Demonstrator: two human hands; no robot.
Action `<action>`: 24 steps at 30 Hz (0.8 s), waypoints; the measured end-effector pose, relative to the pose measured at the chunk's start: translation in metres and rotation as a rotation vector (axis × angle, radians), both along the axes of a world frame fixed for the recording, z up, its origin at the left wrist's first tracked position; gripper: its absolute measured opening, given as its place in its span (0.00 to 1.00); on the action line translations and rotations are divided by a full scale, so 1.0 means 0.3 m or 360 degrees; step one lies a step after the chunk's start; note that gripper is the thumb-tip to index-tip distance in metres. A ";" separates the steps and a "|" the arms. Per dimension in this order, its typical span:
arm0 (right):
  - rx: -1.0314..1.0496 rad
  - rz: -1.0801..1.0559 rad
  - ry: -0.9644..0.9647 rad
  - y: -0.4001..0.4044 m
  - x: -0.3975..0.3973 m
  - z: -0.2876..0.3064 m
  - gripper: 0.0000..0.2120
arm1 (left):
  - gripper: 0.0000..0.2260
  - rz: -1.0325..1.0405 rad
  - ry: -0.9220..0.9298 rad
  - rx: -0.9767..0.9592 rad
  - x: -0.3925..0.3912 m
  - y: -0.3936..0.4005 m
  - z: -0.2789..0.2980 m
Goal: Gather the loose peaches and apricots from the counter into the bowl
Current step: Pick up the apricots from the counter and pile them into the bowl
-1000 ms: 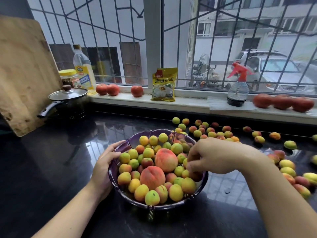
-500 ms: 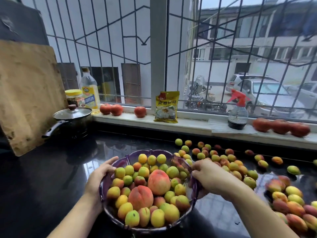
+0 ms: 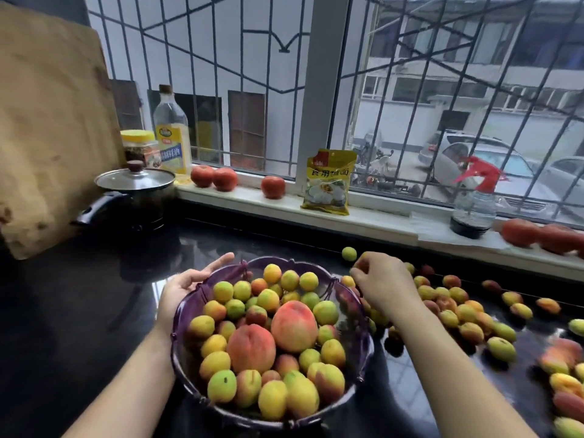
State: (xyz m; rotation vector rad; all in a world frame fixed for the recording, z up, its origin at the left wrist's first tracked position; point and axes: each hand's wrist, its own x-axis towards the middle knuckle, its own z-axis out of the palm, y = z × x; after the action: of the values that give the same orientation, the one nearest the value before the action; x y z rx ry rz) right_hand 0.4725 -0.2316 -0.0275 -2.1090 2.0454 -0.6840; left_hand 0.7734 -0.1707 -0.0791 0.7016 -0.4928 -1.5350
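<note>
Head view, scanned left to right. Cutting board leans at far left; lidded pot stands in front of it on the black counter. Oil bottle and three tomatoes sit on the sill behind.

Left hand rests against the bowl's far-left rim, fingers straight and spread, holding nothing; judged to be steadying the bowl.

Purple bowl is at centre, heaped with small apricots and two large peaches.

Right hand is just past the bowl's right rim, over the near edge of the loose apricots. Fingertips are curled and bunched around what looks like one small fruit; blur and occlusion prevent confirming a grip, so cannot tell.

Key relation: loose fruit lies right of and behind the bowl, spreading to the frame's right edge. Right hand is clearly the nearer one; the carry back to the bowl runs left and slightly toward the person. Fruit is round, no long axis to align.

Obstruction: the raised bowl rim stands between pile and heap, so a lift over it looks necessary. Spray bottle on the sill is well apart
</note>
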 end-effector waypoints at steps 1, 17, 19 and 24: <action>-0.0066 -0.0018 0.0059 -0.008 0.021 -0.022 0.09 | 0.43 -0.0033 0.0009 -0.0002 0.001 -0.001 0.000; -0.0078 0.0124 0.0502 -0.031 0.017 -0.118 0.08 | 0.37 0.0006 -0.0004 0.0017 -0.007 -0.003 -0.001; -0.0084 0.0112 0.0023 -0.034 -0.014 -0.073 0.13 | 0.34 -0.0002 -0.0004 0.0016 -0.010 0.000 0.003; 0.0183 0.0587 -0.0887 0.077 -0.092 0.138 0.12 | 0.25 0.0042 0.0084 0.0117 -0.011 -0.005 0.000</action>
State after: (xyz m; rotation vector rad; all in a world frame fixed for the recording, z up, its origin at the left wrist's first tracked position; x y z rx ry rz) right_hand 0.4450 -0.2084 0.0140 -1.8756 1.3317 -0.9302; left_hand 0.7702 -0.1721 -0.0791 0.7192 -0.3878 -1.5495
